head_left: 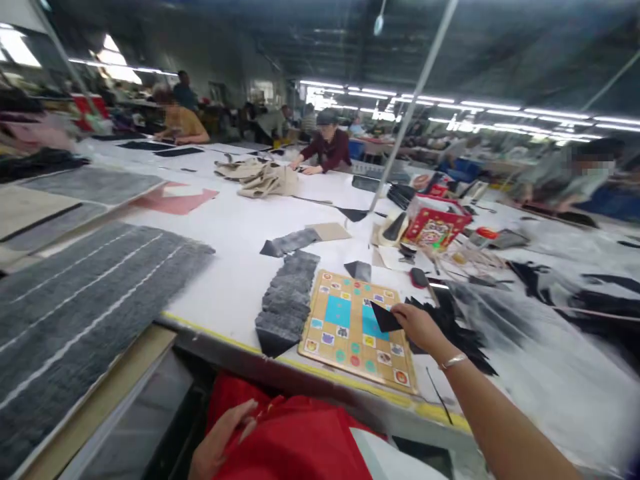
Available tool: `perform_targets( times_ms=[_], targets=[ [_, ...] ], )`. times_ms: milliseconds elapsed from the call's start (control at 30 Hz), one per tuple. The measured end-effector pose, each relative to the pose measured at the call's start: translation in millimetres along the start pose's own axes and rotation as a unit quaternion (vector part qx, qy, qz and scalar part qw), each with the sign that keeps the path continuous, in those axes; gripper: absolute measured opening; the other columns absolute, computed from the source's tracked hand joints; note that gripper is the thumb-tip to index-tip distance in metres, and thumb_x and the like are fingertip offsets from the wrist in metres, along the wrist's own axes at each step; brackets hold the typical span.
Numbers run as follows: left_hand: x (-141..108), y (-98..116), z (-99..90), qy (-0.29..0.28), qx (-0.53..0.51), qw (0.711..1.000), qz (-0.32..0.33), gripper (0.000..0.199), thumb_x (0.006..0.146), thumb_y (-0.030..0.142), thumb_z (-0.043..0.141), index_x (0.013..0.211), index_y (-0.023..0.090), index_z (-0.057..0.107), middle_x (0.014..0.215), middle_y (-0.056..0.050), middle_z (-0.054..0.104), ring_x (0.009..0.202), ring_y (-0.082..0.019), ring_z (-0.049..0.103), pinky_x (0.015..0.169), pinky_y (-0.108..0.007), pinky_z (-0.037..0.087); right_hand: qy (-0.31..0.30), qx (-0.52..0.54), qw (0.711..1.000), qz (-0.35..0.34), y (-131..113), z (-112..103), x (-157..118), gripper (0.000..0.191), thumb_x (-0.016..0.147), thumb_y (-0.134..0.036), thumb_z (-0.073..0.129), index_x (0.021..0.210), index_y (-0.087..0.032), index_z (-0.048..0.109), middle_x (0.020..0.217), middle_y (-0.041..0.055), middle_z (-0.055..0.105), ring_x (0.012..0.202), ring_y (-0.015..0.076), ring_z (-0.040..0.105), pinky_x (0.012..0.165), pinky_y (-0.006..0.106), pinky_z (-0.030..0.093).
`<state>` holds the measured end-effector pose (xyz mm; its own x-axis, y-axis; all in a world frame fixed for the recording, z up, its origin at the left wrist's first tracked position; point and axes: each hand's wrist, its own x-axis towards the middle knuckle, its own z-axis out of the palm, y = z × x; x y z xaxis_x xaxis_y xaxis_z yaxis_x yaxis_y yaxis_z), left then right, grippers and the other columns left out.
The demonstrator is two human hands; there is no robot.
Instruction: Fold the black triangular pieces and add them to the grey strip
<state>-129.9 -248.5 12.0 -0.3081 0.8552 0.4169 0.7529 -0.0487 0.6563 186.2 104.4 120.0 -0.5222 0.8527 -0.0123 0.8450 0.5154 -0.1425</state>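
My right hand (416, 324) pinches a small black fabric piece (384, 317) with a pointed corner, above a game board (327, 339) printed with animal pictures and two blue areas. Beside that hand, to its right, lies a heap of black fabric pieces (457, 330). Along the board's left edge runs an overlapping row of grey and black fabric pieces (289, 297). Another grey piece (358, 270) touches the board's far edge. Low in the view, my left hand (224, 433) rests against the red cloth (295, 443) on my lap, its fingers loosely stretched and holding nothing.
Grey fabric with white lines (95, 287) covers the left side. A red bag (435, 221), a dark computer mouse (419, 278) and clear plastic sheeting (550, 347) lie to the right. A thin pole (413, 100) rises from the white table (230, 267). Several people work farther back.
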Motion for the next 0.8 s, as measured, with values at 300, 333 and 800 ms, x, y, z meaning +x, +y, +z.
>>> perform_targets(
  times_ms=[300, 333, 800],
  targets=[
    [124, 51, 105.5, -0.046, -0.114, 0.985, 0.122, 0.024, 0.084, 0.024, 0.055, 0.106, 0.028, 0.06, 0.092, 0.001, 0.071, 0.077, -0.012, 0.069, 0.073, -0.016, 0.055, 0.057, -0.087, 0.987, 0.121, 61, -1, 17, 0.029, 0.088, -0.015, 0.038, 0.092, -0.012, 0.066, 0.1, 0.017, 0.062, 0.095, 0.025, 0.057, 0.081, 0.034, 0.039],
    [137, 55, 113.6, -0.058, -0.111, 0.981, 0.15, 0.025, 0.083, 0.021, 0.054, 0.107, 0.028, 0.059, 0.091, 0.001, 0.071, 0.077, -0.012, 0.069, 0.073, -0.016, 0.055, 0.058, -0.071, 0.989, 0.116, 58, 0, 28, 0.029, 0.09, -0.017, 0.038, 0.094, -0.012, 0.065, 0.101, 0.0165, 0.063, 0.096, 0.0243, 0.057, 0.083, 0.034, 0.038],
    [179, 49, 181.8, -0.183, -0.135, 0.973, 0.049, 0.052, 0.078, 0.02, 0.056, 0.118, 0.051, 0.046, 0.09, 0.005, 0.069, 0.076, -0.018, 0.067, 0.068, -0.028, 0.058, -0.035, 0.101, 0.967, 0.232, 47, 51, 257, 0.074, 0.067, -0.051, 0.068, 0.121, -0.004, 0.048, 0.113, 0.0223, 0.06, 0.103, 0.0275, 0.059, 0.074, 0.028, 0.045]
  ],
)
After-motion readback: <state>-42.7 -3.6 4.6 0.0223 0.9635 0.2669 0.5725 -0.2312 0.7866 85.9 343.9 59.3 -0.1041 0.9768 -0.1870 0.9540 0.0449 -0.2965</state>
